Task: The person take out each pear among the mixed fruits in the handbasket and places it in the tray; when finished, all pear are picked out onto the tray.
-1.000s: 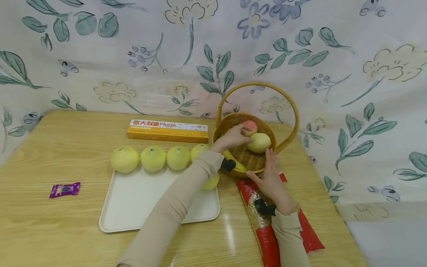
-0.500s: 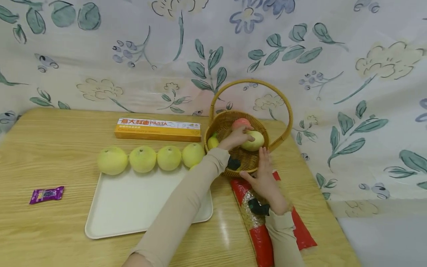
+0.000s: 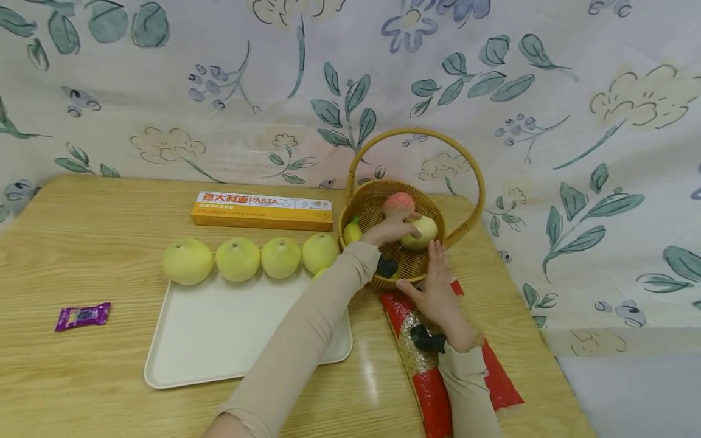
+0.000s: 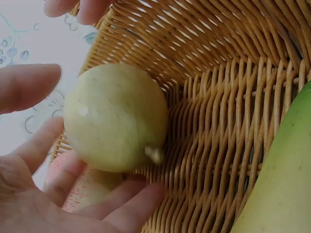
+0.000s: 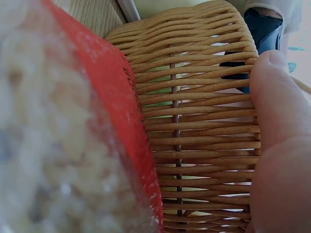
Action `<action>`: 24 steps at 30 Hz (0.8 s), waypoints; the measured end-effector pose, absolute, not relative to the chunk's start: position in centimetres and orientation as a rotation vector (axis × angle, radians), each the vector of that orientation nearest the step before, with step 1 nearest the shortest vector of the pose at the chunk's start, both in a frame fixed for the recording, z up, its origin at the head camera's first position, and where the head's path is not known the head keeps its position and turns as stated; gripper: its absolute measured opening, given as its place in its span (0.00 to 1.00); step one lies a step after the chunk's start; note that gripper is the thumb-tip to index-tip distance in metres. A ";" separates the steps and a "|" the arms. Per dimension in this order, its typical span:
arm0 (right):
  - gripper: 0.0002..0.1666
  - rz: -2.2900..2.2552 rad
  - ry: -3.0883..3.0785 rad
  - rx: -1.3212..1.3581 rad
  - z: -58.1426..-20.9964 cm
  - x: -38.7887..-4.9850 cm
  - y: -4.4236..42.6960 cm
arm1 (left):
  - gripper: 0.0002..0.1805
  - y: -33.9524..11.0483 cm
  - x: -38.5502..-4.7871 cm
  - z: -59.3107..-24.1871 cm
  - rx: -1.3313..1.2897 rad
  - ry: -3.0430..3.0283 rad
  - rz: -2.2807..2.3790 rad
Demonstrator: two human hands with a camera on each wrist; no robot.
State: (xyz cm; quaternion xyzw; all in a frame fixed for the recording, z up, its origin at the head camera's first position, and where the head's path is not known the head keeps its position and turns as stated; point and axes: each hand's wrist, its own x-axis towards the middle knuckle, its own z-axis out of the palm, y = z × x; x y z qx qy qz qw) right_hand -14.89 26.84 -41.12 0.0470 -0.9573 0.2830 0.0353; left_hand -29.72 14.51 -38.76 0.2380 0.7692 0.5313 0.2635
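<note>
My left hand [image 3: 391,230] reaches into a wicker basket [image 3: 442,213], its fingers over a pale yellow-green round fruit [image 3: 420,233]. In the left wrist view the fingers spread beside and beneath this stemmed fruit [image 4: 116,116], without closing round it. A pink-red fruit [image 3: 398,202] lies behind the hand. A banana-like yellow fruit with a green tip [image 3: 352,232] lies at the basket's left, partly hidden by the wrist. My right hand [image 3: 440,298] rests against the basket's near right side with straight fingers; its thumb [image 5: 279,107] lies along the wicker rim.
Several yellow-green fruits [image 3: 237,260] line the back of a white tray [image 3: 235,331]. A pasta box [image 3: 263,211] lies behind them. A purple-wrapped snack [image 3: 82,317] sits far left. Red-ended clear bags [image 3: 432,389] lie under the right forearm. A tall handle [image 3: 416,131] arches over the basket.
My left hand has shifted from between the pink-red and pale fruits to reach over the pale fruit. The right hand stays at the basket. The head view has turned slightly.
</note>
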 end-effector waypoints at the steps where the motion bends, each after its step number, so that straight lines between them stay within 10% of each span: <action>1: 0.65 0.872 -2.938 0.150 -41.2 -14.9 26.9 | 0.34 14.5 -29.7 -38.8 0.626 2.076 1.423; 24: 0.64 0.895 -2.931 0.168 -41.2 -14.9 27.1 | 0.49 14.1 -29.2 -38.9 0.639 1.923 1.187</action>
